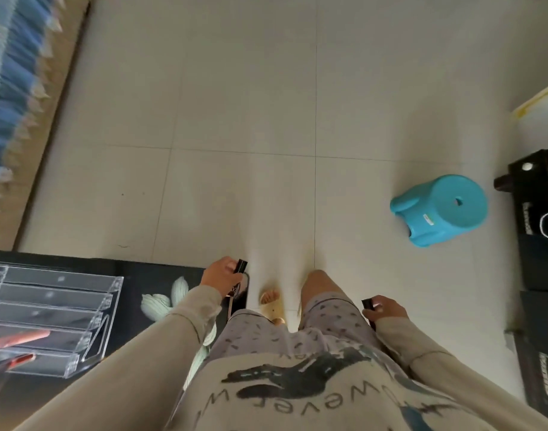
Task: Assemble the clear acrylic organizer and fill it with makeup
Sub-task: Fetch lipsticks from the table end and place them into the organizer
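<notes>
Pale floor tiles (235, 104) surround a black table (136, 275) holding the acrylic organizer (49, 306).

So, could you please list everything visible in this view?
black leaf-print table: one, black, lower left.
clear acrylic tiered organizer: one, transparent, on that table.
pink-red slim items: two, blurred, at the organizer's lower tiers.
turquoise plastic stool: one, turquoise, on the pale tiled floor, right.
black boxes: at least two, black, right edge.
blue fringed fabric: one, blue, upper left.
beige sandal: one, beige, on the foot, bottom centre.
left-hand grip: one, holds a slim black tube beside the table's corner.
right-hand grip: one, holds a dark tube beside the thigh.
</notes>
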Demonstrator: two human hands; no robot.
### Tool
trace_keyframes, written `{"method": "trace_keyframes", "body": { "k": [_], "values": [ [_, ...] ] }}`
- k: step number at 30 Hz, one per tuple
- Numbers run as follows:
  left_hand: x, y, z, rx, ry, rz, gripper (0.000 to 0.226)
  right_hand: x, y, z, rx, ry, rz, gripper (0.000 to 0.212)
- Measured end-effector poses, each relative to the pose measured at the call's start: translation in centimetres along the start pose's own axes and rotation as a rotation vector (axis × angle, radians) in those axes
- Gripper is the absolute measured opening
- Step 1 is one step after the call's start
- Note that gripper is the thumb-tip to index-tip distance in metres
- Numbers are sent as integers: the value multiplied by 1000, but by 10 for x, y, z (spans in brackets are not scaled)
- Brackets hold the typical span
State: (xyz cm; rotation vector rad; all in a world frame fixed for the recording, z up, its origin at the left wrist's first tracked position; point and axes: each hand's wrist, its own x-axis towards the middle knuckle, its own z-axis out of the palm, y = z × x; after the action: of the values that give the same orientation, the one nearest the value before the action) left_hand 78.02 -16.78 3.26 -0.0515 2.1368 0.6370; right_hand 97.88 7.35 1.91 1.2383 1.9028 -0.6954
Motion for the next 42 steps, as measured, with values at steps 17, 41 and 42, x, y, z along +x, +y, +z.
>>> {"method": "trace_keyframes", "body": {
  "k": [17, 41, 42],
  "values": [
    [41, 43, 3, -337, 160, -529, 31, 135, -230, -164, -456, -126, -469, 36],
    [100, -28, -163, -998, 545, -596, 27, 114, -488, -135, -847, -86, -630, 33],
    [100, -36, -174, -1021, 565, -597, 27, 110, -499, -131, -837, -76, -632, 33]
  ]
}}
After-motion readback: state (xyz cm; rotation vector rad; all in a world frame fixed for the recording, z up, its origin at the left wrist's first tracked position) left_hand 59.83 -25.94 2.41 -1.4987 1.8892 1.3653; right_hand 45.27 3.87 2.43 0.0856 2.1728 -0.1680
